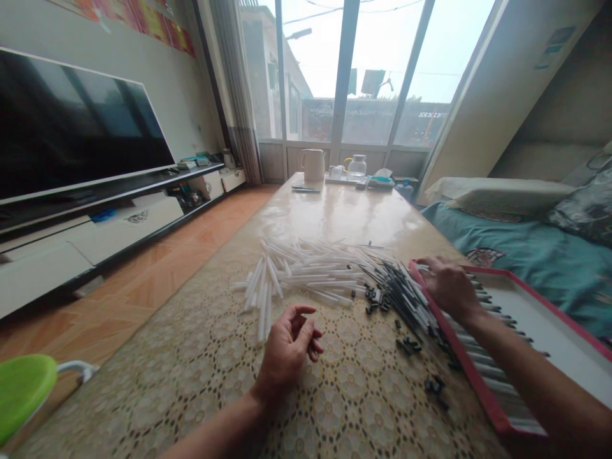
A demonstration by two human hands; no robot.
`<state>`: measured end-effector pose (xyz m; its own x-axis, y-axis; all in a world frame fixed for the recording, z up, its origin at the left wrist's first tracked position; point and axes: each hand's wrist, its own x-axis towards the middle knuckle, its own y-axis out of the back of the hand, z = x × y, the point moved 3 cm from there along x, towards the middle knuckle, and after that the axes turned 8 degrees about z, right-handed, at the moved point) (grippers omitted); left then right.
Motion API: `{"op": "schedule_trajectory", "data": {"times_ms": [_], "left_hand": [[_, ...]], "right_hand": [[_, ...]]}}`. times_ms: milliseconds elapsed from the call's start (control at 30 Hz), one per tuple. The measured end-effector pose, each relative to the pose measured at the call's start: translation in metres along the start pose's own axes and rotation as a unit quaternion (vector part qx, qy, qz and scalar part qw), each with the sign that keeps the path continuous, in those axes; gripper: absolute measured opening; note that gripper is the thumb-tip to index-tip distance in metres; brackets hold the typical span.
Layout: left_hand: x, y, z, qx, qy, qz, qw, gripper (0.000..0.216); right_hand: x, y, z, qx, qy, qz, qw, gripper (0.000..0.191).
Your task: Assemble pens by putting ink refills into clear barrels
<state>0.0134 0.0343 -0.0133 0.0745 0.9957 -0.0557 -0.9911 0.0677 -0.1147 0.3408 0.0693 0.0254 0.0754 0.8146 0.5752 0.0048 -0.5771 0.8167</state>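
Left hand: the left hand [291, 338] hovers low over the near worktop [191, 382], fingers loosely curled and parted, nothing visible between them.
Right hand: and here's the right hand [452, 284], over at the far left corner of the box [549, 315], fingers bent down; the fingertips are hidden, so whether they pinch anything, no telling.
Step in hand: looks like placing or straightening a piece in that corner.
Next move: calls, it seems, for a light release and a clean lift past the red rim, without nudging the row.
Boxed tubes: the dark-ended tubes [485, 370] lie side by side in the box, under the right hand and forearm.
Slim dark rods: a fanned bundle of rods [399, 293] just outside the box, left of the right hand.
Black pieces: small black pieces [377, 296] scattered between the two hands, more clusters nearer the wearer.
White tubes: a loose heap of white tubes [315, 274], just beyond the left hand.
Far end: a kettle [313, 166] and a glass jug [357, 166], well apart from the action.
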Motion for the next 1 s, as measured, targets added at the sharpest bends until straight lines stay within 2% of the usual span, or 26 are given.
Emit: {"op": "schedule_trajectory", "data": {"times_ms": [167,233,300,500,667,733,833,900,1000], "left_hand": [[-0.002,0.002,-0.001,0.027,-0.005,-0.001,1.000,0.022],[-0.003,0.002,-0.001,0.032,-0.005,-0.005,0.999,0.022],[-0.004,0.003,-0.001,0.032,-0.002,-0.008,0.999,0.022],[-0.006,0.000,0.005,-0.001,0.022,-0.022,1.000,0.024],[-0.006,-0.007,0.002,-0.151,0.138,-0.083,0.975,0.042],[-0.006,-0.007,0.000,-0.197,0.177,-0.095,0.960,0.038],[-0.004,-0.004,0.000,-0.225,0.200,-0.069,0.951,0.023],[-0.004,-0.003,0.002,-0.227,0.202,-0.055,0.951,0.018],[-0.004,-0.002,0.003,-0.227,0.196,-0.057,0.952,0.019]], "right_hand": [[-0.013,-0.005,-0.107,0.099,0.105,-0.070,0.987,0.011],[-0.020,-0.007,-0.135,0.109,0.116,-0.085,0.984,0.007],[-0.025,-0.007,-0.149,0.106,0.111,-0.090,0.984,0.006],[-0.028,0.009,-0.145,0.109,0.087,-0.091,0.986,0.010],[-0.048,0.035,-0.152,0.220,0.068,-0.080,0.970,0.009],[-0.057,0.042,-0.161,0.265,0.077,-0.084,0.957,0.008],[-0.060,0.045,-0.164,0.299,0.089,-0.110,0.944,0.009],[-0.056,0.043,-0.151,0.269,0.075,-0.115,0.953,0.012],[-0.049,0.037,-0.116,0.083,0.023,-0.096,0.992,0.013]]}}
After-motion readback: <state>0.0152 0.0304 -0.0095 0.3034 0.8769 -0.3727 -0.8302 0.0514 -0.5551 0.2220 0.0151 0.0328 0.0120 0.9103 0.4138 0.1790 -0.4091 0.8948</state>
